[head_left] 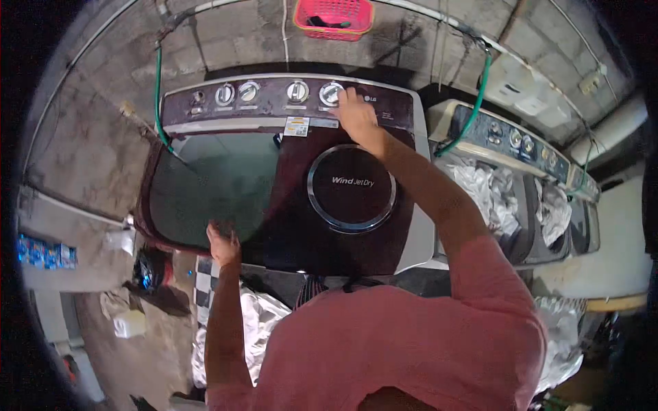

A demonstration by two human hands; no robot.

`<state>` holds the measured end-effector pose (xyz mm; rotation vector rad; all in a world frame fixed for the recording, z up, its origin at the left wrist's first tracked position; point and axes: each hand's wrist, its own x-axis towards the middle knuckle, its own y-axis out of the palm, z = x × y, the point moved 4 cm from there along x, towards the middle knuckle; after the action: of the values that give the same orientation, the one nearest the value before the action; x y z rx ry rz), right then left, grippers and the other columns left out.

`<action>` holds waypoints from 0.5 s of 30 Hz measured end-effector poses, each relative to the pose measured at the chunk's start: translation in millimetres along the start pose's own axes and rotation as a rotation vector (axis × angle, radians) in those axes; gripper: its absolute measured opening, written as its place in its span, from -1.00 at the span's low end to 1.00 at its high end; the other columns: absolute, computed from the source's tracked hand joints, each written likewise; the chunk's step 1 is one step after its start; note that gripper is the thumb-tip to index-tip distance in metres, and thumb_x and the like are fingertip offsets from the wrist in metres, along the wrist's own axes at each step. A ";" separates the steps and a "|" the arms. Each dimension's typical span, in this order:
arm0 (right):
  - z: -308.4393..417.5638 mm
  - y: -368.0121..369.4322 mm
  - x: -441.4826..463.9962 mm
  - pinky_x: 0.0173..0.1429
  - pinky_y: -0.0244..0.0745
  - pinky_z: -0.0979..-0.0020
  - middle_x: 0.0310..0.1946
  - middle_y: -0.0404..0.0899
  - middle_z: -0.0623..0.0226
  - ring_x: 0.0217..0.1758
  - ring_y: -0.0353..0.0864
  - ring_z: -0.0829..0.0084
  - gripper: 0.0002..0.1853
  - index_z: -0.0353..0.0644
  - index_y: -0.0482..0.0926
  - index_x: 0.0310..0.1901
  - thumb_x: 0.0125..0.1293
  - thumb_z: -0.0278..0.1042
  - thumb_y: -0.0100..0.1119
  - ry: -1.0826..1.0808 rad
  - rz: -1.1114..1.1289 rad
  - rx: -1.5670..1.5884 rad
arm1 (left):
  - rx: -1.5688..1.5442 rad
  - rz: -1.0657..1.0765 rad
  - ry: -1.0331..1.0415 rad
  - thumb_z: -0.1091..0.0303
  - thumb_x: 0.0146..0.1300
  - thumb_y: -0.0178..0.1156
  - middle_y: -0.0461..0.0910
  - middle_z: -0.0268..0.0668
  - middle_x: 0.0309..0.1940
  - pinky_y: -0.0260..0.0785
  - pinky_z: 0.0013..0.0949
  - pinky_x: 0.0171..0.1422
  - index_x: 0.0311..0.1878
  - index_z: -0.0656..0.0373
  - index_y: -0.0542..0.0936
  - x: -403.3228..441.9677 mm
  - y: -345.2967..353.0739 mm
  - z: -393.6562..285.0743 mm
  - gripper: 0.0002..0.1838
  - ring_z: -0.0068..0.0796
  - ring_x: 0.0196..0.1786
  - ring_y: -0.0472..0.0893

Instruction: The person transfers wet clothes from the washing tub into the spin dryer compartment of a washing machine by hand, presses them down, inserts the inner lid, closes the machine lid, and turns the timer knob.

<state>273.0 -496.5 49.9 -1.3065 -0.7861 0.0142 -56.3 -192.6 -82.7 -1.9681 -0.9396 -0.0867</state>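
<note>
A dark red twin-tub washing machine (288,240) stands in front of me. My right hand (356,116) is at the rightmost knob (330,94) of its control panel, with the fingers closed round the knob's right side. My left hand (224,243) is over the front edge of the open wash tub, its fingers apart and nothing in it. Cloudy greenish water (212,181) fills the tub. A green hose (159,103) comes down to the tub's back left corner. The round spin lid (351,188) is closed.
A second washing machine (507,147) with silvery material (483,192) in it stands at the right. A pink basket (334,27) hangs on the wall. Blue packets (46,253), a jug (129,324) and a black bag (148,268) are at the left. More silvery material (260,318) lies below the tub.
</note>
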 end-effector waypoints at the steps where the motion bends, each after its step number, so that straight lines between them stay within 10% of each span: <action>1: -3.6 13.9 14.4 -0.40 0.47 0.19 -0.26 0.39 0.17 -0.37 0.52 0.14 -0.68 -0.17 0.39 -0.15 0.18 -0.15 0.13 -0.069 -0.003 -0.117 | -0.117 -0.039 -0.011 0.21 0.23 0.13 0.52 -0.16 -0.11 0.38 -0.19 -0.14 0.20 0.09 0.32 6.0 -0.1 6.2 -0.52 -0.14 -0.16 0.55; 7: -1.0 15.4 40.4 -0.48 0.43 0.22 -0.44 0.48 0.20 -0.47 0.53 0.21 -0.79 -0.16 0.43 -0.29 0.08 -0.27 0.15 -0.158 -0.048 -0.192 | -0.019 0.119 -0.300 0.31 0.16 0.19 0.52 -0.15 -0.03 0.40 -0.25 -0.11 0.31 0.10 0.20 47.3 -72.6 23.2 -0.35 -0.17 -0.10 0.57; 15: 0.8 15.9 53.9 -0.43 0.45 0.17 -0.43 0.55 0.16 -0.43 0.58 0.19 -0.75 -0.20 0.50 -0.34 0.15 -0.17 0.06 0.036 0.181 -0.276 | 0.389 0.013 0.183 0.34 0.21 0.12 0.56 -0.17 -0.08 0.40 -0.28 -0.13 0.16 0.12 0.40 53.0 -42.7 85.7 -0.58 -0.14 -0.16 0.58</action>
<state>319.3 -467.9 63.6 -1.6330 -0.6520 0.0273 -71.7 -84.3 -79.7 -1.5773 -0.7594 -0.0695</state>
